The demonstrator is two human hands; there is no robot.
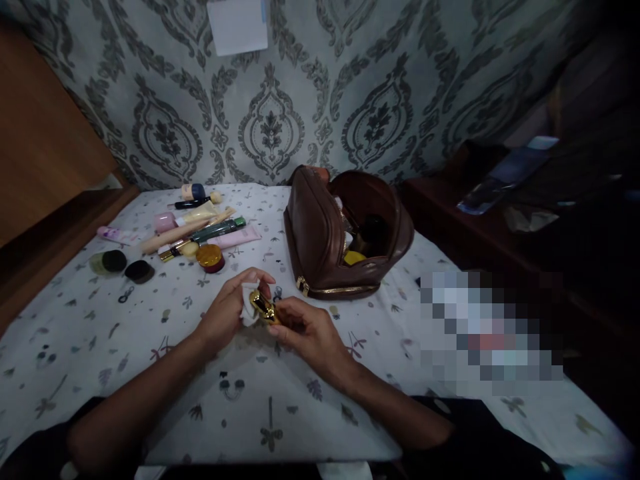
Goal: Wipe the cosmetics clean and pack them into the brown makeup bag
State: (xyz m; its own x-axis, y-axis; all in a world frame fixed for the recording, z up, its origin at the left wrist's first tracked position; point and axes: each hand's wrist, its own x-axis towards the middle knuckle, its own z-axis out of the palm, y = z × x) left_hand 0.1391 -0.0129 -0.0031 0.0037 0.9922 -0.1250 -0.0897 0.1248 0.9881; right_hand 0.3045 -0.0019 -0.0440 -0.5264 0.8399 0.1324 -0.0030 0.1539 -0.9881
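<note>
A shiny gold cosmetic item [264, 306] is between my two hands, above the patterned white cloth. My right hand [311, 331] is closed around its lower right end. My left hand [231, 303] holds a white tissue [248, 305], which lies against the item's left side; the fingers are curled around the tissue. Just behind and to the right stands a brown bag [315, 230], unzipped, with a yellow item [354, 257] and other things inside. Beyond my left hand, a round amber jar [210, 257] rests on the cloth.
Several tubes, brushes and small jars lie at the back left, among them a pink tube [235, 237] and a dark round lid [139, 271]. Wooden furniture [50, 147] borders the left side. A pixelated patch covers something at the right.
</note>
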